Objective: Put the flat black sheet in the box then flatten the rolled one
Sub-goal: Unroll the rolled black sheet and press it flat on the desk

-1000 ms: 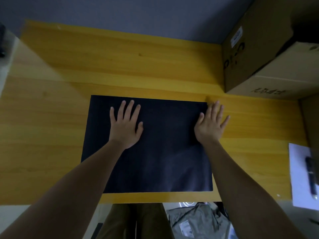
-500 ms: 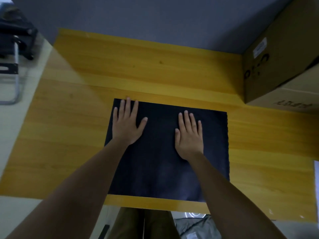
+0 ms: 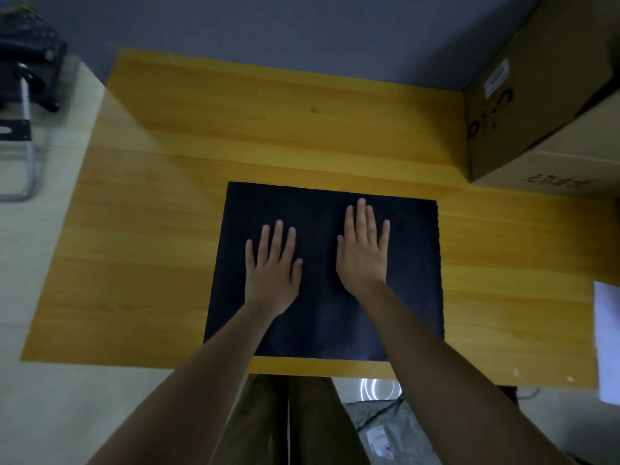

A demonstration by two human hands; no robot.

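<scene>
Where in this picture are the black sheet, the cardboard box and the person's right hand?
black sheet (image 3: 412,297): head view, bare right part.
cardboard box (image 3: 523,105): head view, brown side wall.
right hand (image 3: 364,253): head view, back of hand.

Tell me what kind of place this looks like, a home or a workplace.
Probably a plain workroom or packing area, though I can't be sure. A bare wooden table stands against a grey wall, a large cardboard box sits on it, and a metal-framed chair stands on the pale floor.

Black sheet flat on yellow wooden table. Left hand and right hand palm-down on sheet, fingers spread, side by side. Cardboard box at table's far right corner. White paper at right edge.
</scene>
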